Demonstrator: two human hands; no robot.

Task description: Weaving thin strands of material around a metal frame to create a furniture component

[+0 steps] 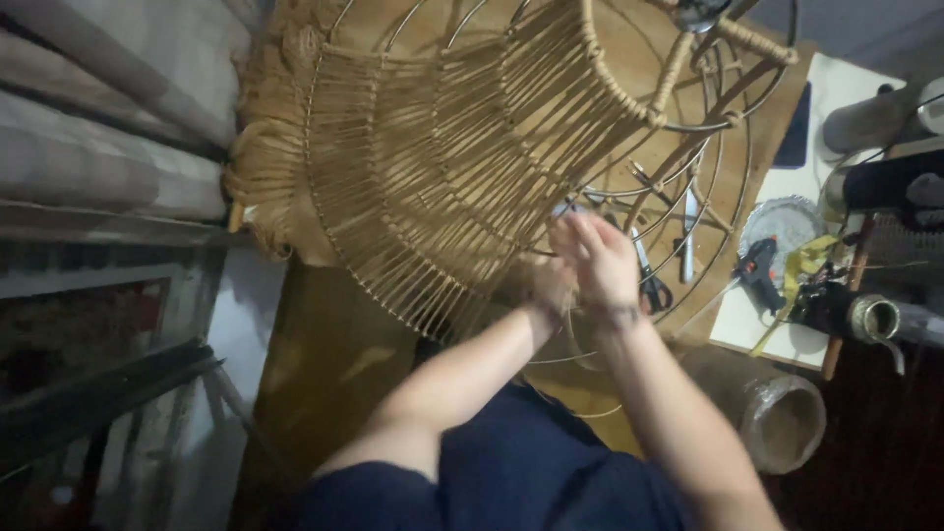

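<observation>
Head view, both hands (pixel 590 261) at woven frame (pixel 442 167), weave strands fanning, seemingly lower-right

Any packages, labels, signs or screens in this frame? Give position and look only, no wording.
Wrapped roll: lower right beside the right forearm, a cylinder in clear film, brownish inside.
Dark flat panel: upper right on the white table, rectangular; too blurred to tell whether it is a screen.
No labels or signs show.

Single head-worn view, looking steeply down, close over both forearms and the woven wire frame (pixel 442 167), workbench beyond
</observation>
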